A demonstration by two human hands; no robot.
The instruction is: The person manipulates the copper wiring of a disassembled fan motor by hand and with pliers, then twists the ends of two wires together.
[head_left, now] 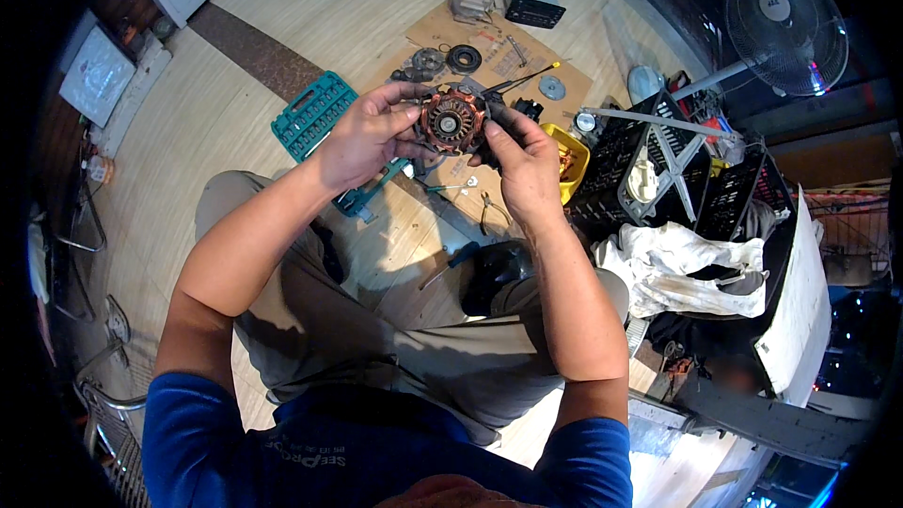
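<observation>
Up in front of me, between both hands, is a round alternator part (451, 122) with copper windings around a finned, dark centre. My left hand (362, 136) grips its left edge, thumb on the near face and fingers curled behind. On the opposite edge my right hand (529, 158) holds it the same way, with some fingertips hidden behind the part. Below on the floor lies a brown cardboard sheet (569, 85) bearing a black ring-shaped part (464, 59), a grey disc (552, 87) and a metal housing (428, 60). Pliers (491, 214) lie closer to me.
A green socket set case (315, 118) lies open at left. Right of the cardboard stand a yellow container (572, 165), black crates (649, 155) and a fan (785, 23). A black box-shaped unit (533, 5) sits at the far side. White gloves or cloth (682, 263) drape at right.
</observation>
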